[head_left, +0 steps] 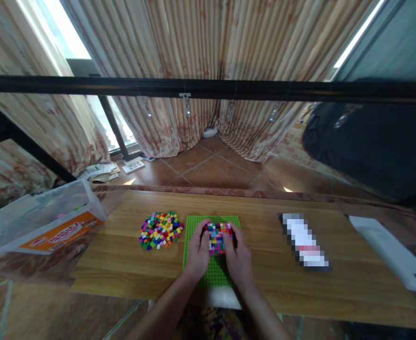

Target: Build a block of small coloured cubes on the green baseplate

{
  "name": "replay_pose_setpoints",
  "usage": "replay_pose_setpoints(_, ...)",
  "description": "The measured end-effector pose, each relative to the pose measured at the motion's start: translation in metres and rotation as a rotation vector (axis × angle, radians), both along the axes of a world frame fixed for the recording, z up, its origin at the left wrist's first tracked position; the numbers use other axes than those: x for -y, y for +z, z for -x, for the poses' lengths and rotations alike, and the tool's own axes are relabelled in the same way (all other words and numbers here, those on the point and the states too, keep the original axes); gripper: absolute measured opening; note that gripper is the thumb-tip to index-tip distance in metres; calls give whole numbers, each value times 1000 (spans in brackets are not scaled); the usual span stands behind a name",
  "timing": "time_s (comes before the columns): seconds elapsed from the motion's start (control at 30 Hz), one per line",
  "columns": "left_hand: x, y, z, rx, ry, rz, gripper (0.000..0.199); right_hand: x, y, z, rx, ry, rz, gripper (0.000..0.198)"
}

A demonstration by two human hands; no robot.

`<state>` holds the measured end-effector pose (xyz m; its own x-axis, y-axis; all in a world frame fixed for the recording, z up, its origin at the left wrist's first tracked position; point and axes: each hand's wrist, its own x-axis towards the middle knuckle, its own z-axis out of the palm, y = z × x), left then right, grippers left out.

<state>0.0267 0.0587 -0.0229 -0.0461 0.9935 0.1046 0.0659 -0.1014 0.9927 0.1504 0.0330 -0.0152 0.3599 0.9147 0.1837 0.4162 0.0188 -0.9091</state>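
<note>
On the wooden table lies a green studded baseplate point(211, 278). Over its middle is a block of small multicoloured toy bricks point(216, 240), packed edge to edge. My left hand point(198, 250) grips the block's left side, its thumb along the near edge. Around the right side curl the fingers of my right hand point(239, 255), with that thumb on top of the bricks. Whether the block rests on the baseplate or is lifted slightly, I cannot tell. Left of the baseplate sits a loose pile of small coloured bricks point(160, 230).
A pixelated phone-like object point(305, 241) lies on the table's right side. Further right is a long white object point(388, 250). At the left stands a clear plastic box point(52, 217) with an orange label. A black rail point(208, 88) crosses beyond the table, before the curtains.
</note>
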Motion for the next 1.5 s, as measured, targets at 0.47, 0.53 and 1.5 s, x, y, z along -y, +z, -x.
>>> replay_pose_setpoints(0.47,0,9,-1,-10,-2,24,30,0,0,-1,10,-1,18,54)
replay_pose_setpoints(0.53,0,9,-1,-20,1,22,29,0,0,-1,7,-3,28,54)
replay_pose_setpoints(1.5,3,10,-2,-13,-60,-22,51,2,-1,-2,-65,16,22,56)
